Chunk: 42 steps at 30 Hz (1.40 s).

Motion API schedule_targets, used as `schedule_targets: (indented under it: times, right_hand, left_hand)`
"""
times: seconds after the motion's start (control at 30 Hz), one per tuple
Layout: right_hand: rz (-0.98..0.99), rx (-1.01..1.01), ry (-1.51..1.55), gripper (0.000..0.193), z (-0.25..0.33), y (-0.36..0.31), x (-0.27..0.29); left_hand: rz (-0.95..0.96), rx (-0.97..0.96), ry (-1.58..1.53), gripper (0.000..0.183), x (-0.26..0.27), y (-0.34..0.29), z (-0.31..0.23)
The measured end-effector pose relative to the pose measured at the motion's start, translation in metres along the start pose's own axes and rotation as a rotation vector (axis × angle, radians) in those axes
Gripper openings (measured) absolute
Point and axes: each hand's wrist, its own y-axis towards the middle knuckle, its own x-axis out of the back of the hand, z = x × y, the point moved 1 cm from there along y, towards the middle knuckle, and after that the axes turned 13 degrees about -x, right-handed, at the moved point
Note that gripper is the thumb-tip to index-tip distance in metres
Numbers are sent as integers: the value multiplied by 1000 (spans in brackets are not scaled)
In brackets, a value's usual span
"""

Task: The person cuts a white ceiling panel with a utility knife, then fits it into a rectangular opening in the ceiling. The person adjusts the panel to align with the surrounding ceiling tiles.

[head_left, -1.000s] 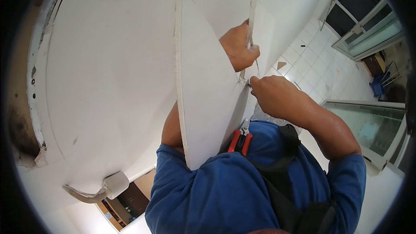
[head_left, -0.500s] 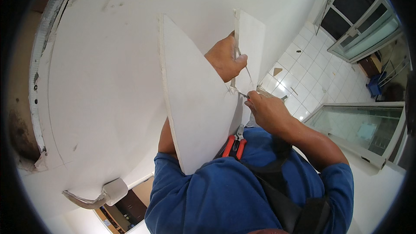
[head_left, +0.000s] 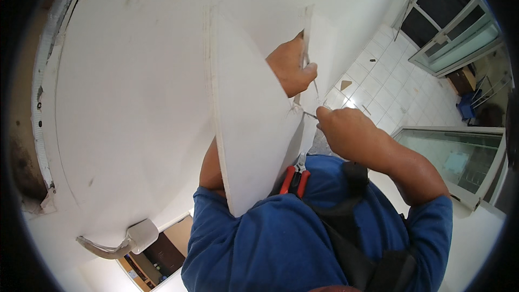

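Two white pieces of what looks like plasterboard stand in front of me: a wide board (head_left: 251,124) leaning against my body and a narrower board (head_left: 318,48) to its right. My left hand (head_left: 292,68) comes from behind the wide board, its fingers wrapped round the narrower board's edge and its thumb on the face. Beside it, my right hand (head_left: 346,130) is closed round a thin metal-tipped tool (head_left: 310,114); the handle is hidden in the fist. The tip points at the frayed lower edge where the boards come close together. Whether they are joined there, I cannot tell.
Red-handled snips (head_left: 295,177) rest at my waist. A white wall or surface (head_left: 130,103) fills the left, with a ragged opening beyond. Scraps lie on the white floor tiles (head_left: 389,89) at the right. A glazed frame (head_left: 451,157) stands near my right elbow.
My right hand has moved slightly right and up, and the tool tip is pulled back a little from the boards. The left hand and both boards have shifted slightly right and upward.
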Motion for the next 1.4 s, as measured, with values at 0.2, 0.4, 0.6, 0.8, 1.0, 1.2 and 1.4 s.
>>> schedule_targets:
  times: [0.2,0.4,0.6,0.8,1.0,1.2,1.4]
  right_hand:
    - [28,-45,31,19,6,13,-9]
    - [51,27,77,19,4,23,2]
    - [117,39,-9,19,7,34,0]
    - [14,45,136,25,-6,35,-31]
    - [-187,47,381,30,-28,37,-90]
    - [-106,-83,364,28,-14,18,-67]
    - [26,-58,108,25,0,-3,-11]
  left_hand:
    - [-44,-55,-5,52,2,-1,22]
    - [-33,20,-75,51,3,-2,23]
    - [-82,-129,-39,52,0,3,37]
    - [-91,-84,-48,51,2,1,32]
    - [-103,-113,-78,53,-5,3,41]
    - [-93,-117,-66,55,-2,0,31]
    - [-34,-48,-30,51,-2,-3,16]
